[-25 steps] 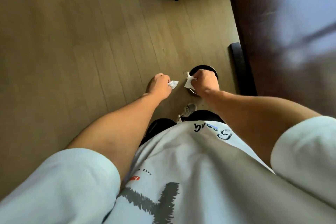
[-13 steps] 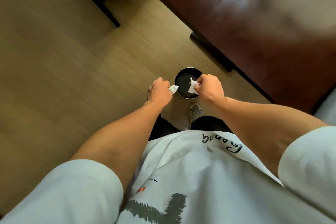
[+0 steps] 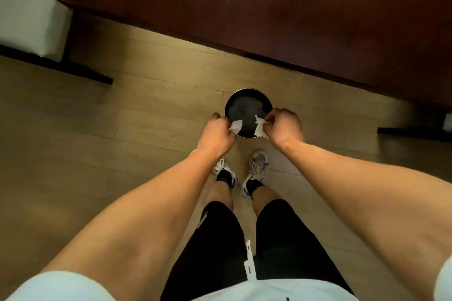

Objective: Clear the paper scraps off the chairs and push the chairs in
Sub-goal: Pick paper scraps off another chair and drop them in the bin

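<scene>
A small round black waste bin (image 3: 248,92) with a metal rim stands on the wood floor just in front of my feet. My left hand (image 3: 216,135) holds a white paper scrap (image 3: 236,126) over the bin's left edge. At the bin's right edge, my right hand (image 3: 283,127) pinches a second crumpled white scrap (image 3: 259,127). Both scraps hang above the dark opening. A white padded chair seat (image 3: 27,5) with a dark frame shows at the top left.
A dark red-brown wooden table (image 3: 269,7) fills the top of the view, its edge just beyond the bin. A dark table foot (image 3: 413,130) lies on the floor at right. My shoes (image 3: 256,168) stand close behind the bin.
My view has swung so the table now fills the top. The bin has come fully into sight, and both hands have moved over its opening, still holding the scraps.
</scene>
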